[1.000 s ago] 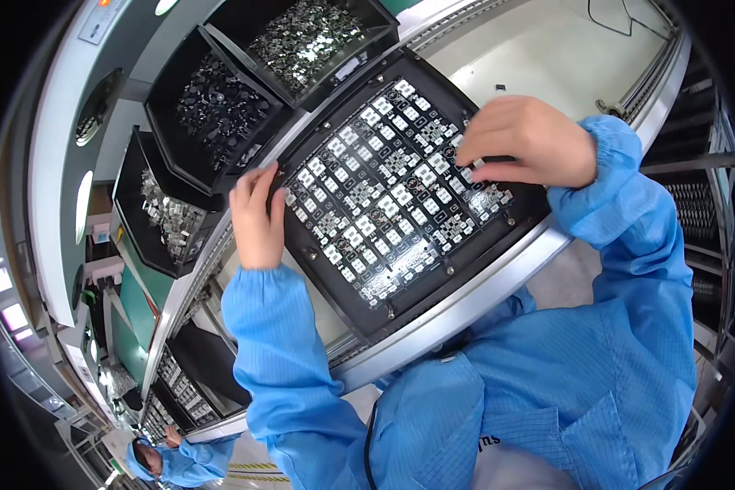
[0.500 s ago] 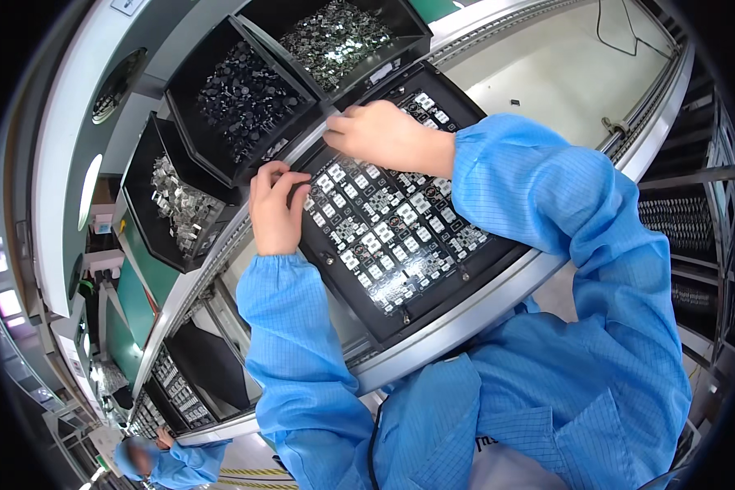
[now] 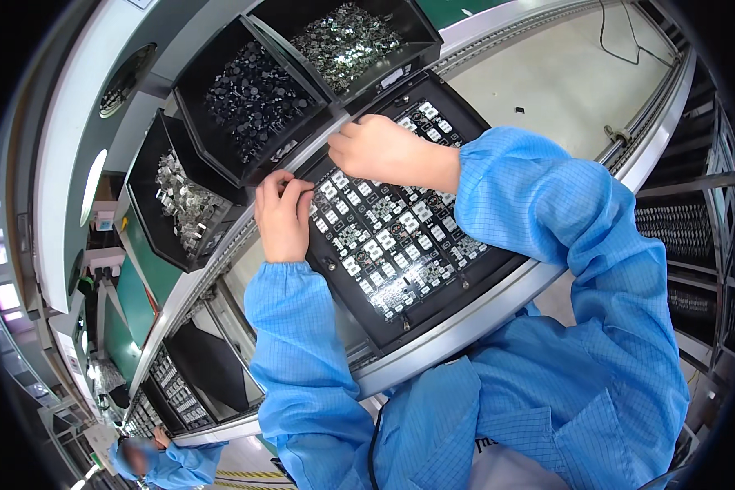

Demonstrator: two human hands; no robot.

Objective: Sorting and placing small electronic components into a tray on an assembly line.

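A black carrier tray (image 3: 498,273) lies in front of me, holding a panel of circuit boards (image 3: 400,237) with rows of white and silver parts. My left hand (image 3: 283,220) is at the tray's far left corner, fingers bent and thumb close to the forefinger; anything in that grip is hidden. Over the far edge of the boards, my right hand (image 3: 392,153) has its fingers drawn together in a pinch. Its fingertips are mostly turned from view, so what they hold cannot be made out.
Beyond the tray stand black bins of small parts: dark round ones (image 3: 257,102), shiny metal ones (image 3: 347,45) and silver pieces (image 3: 186,196). A metal conveyor rail (image 3: 457,314) runs along the near side. One small dark part (image 3: 519,109) lies on the pale surface. Another person (image 3: 167,461) works far left.
The view has shifted slightly, moving the bins and tray a little right and down in the picture. Both hands stay near the tray's far edge, the left fingers a little more bent.
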